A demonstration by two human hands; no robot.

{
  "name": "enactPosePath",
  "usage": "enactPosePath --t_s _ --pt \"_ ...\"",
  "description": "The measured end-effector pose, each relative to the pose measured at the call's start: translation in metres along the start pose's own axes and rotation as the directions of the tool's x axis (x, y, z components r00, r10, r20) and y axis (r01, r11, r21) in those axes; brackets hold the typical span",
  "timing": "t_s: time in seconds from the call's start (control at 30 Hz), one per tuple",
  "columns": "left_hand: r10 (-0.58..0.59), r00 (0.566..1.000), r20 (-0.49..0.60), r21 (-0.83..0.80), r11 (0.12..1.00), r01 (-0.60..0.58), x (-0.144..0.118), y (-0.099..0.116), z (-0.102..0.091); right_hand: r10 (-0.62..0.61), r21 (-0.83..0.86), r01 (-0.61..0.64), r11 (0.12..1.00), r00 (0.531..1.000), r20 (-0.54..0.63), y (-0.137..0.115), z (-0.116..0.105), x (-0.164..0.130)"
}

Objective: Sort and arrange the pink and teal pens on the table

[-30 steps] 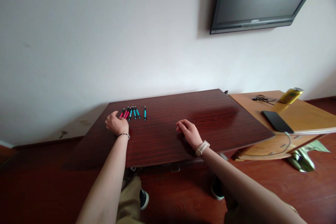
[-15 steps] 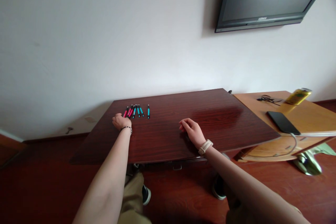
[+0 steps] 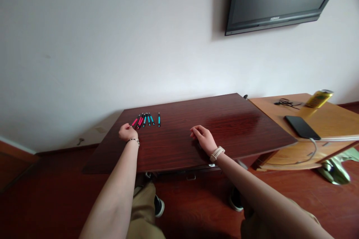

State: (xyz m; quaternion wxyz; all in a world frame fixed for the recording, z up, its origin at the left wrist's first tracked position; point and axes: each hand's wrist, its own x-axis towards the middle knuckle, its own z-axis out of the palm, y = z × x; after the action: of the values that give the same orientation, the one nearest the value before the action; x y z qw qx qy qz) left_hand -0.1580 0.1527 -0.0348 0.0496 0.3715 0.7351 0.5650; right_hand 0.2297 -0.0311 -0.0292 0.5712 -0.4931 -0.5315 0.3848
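left hand (image 3: 127, 132) slid off pens (image 3: 144, 120) on dark desk (image 3: 224, 127).

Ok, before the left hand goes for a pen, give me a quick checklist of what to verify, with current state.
1. Left hand beside the pens: ok, at the pink end of the row.
2. Left hand holding a pen: cannot tell, fingers curled.
3. Pens lying flat in a row on the dark table: ok.
4. Lone blue pen apart from the cluster: ok.
5. Right hand empty, resting on the table: ok.
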Motion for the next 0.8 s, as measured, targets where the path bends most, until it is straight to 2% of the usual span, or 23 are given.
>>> enactPosePath --t_s 0.1,0.2,0.3,0.37,0.43,0.5,0.6,0.7,0.8 --pt "-0.004 1.0 -0.022 -0.08 0.997 0.002 -0.001 0.002 -0.004 0.002 0.01 -0.002 1.0 1.0 0.006 0.001 0.0 -0.001" --pt "0.017 0.999 -0.035 -0.153 0.988 -0.022 -0.008 0.003 -0.015 -0.007 0.016 0.007 1.0 1.0 0.007 0.001 0.0 -0.001" --pt "0.088 0.996 -0.009 -0.245 0.966 -0.087 -0.03 0.004 -0.034 0.013 0.056 -0.014 0.998 1.0 0.008 0.0 -0.001 0.0" --pt "0.207 0.976 0.06 -0.43 0.888 -0.162 -0.055 0.009 -0.048 0.034 0.101 -0.035 0.994 0.999 0.01 -0.002 -0.001 0.0" --pt "0.299 0.942 0.155 -0.533 0.828 -0.175 -0.087 0.021 -0.059 0.054 0.148 -0.055 0.987 0.998 0.015 -0.005 -0.003 0.001" --pt "0.361 0.887 0.287 -0.565 0.812 -0.148 -0.121 0.04 -0.066 0.083 0.195 -0.088 0.977 0.996 0.03 -0.007 -0.007 0.0" --pt "0.447 0.76 0.472 -0.598 0.795 -0.096 -0.165 0.069 -0.069 0.15 0.264 -0.166 0.95 0.985 0.08 -0.011 -0.015 -0.001" --pt "0.513 0.669 0.539 -0.638 0.766 -0.074 -0.191 0.085 -0.063 0.195 0.297 -0.226 0.928 0.972 0.13 -0.013 -0.025 0.0" --pt "0.543 0.609 0.578 -0.641 0.764 -0.072 -0.2 0.088 -0.052 0.192 0.301 -0.227 0.926 0.971 0.142 -0.012 -0.031 0.002"
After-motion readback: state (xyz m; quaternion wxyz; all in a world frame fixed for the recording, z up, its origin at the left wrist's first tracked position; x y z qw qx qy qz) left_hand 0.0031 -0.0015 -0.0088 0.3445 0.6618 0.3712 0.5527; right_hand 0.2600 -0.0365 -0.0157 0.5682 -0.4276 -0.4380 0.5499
